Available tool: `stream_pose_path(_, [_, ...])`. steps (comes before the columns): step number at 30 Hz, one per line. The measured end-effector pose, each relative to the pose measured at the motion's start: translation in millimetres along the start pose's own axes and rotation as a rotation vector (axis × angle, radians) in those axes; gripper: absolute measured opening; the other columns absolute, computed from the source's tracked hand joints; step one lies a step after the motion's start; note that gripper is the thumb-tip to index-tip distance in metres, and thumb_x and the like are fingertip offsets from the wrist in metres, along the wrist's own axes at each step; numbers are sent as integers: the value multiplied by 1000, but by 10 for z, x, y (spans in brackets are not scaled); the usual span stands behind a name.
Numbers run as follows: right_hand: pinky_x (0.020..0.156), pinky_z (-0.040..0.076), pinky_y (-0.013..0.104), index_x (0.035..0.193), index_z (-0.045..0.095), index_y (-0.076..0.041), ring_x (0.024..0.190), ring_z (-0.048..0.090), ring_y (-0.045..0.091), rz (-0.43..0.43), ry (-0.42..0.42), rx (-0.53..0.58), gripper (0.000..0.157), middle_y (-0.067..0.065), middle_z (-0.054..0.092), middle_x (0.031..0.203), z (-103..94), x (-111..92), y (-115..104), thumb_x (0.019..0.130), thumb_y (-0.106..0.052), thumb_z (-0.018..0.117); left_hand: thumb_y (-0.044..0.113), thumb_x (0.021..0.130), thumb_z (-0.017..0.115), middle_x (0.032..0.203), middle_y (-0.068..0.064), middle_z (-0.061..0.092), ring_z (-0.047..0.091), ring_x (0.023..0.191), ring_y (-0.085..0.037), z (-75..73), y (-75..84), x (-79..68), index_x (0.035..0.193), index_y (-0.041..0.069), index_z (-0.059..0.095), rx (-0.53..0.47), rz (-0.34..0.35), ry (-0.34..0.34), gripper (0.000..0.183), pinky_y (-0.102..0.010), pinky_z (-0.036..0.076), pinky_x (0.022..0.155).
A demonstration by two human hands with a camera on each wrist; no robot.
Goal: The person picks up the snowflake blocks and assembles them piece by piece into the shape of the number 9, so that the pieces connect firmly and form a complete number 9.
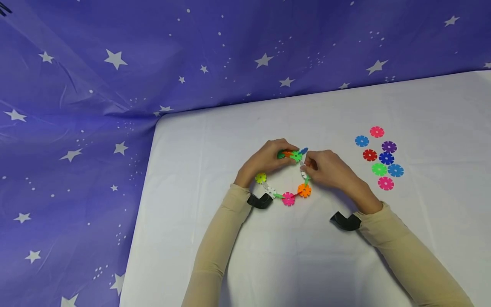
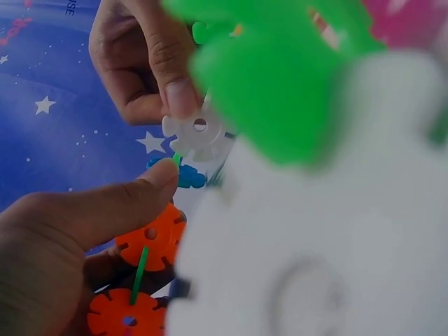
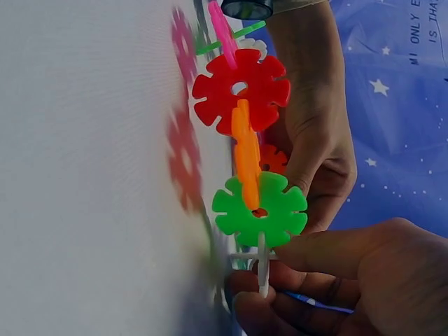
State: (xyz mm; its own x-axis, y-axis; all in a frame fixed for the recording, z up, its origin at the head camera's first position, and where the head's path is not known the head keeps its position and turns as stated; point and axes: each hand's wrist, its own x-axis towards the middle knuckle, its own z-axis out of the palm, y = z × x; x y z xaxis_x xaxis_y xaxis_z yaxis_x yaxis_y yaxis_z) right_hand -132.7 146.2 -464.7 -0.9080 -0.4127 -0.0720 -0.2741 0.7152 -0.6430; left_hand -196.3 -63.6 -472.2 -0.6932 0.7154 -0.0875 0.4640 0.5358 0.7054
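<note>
Notched plastic flower discs are slotted edge to edge into a ring over the table, with a yellow disc [image 1: 261, 178], a pink disc [image 1: 288, 198] and an orange disc [image 1: 304, 190] along its near side. At the ring's far side, my left hand [image 1: 267, 157] grips the chain beside a green disc [image 1: 296, 156] and a blue disc [image 2: 190, 178]. Opposite it, my right hand [image 1: 330, 169] pinches a white disc [image 2: 198, 137] between thumb and fingers. The right wrist view shows white pieces [image 3: 263, 274] joined below a green disc [image 3: 255, 227]; above hangs a red disc [image 3: 210, 94].
Several loose flower discs lie to the right on the white tabletop [image 1: 441, 204], among them a purple disc [image 1: 389, 147] and a red disc [image 1: 370, 155]. A blue star-patterned cloth [image 1: 230, 51] stands behind and at the left.
</note>
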Motion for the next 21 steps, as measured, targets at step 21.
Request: stream_pose_path(21, [58,39,30,77,62,-6,61,48,17,-3,23,53,13,3,59,67,30,31,12,89,-8,68,28,91,71,112,-2,69,58,95,-10,-28,9,-10,125,11,68,35,-39,-7,38,-21,45,87])
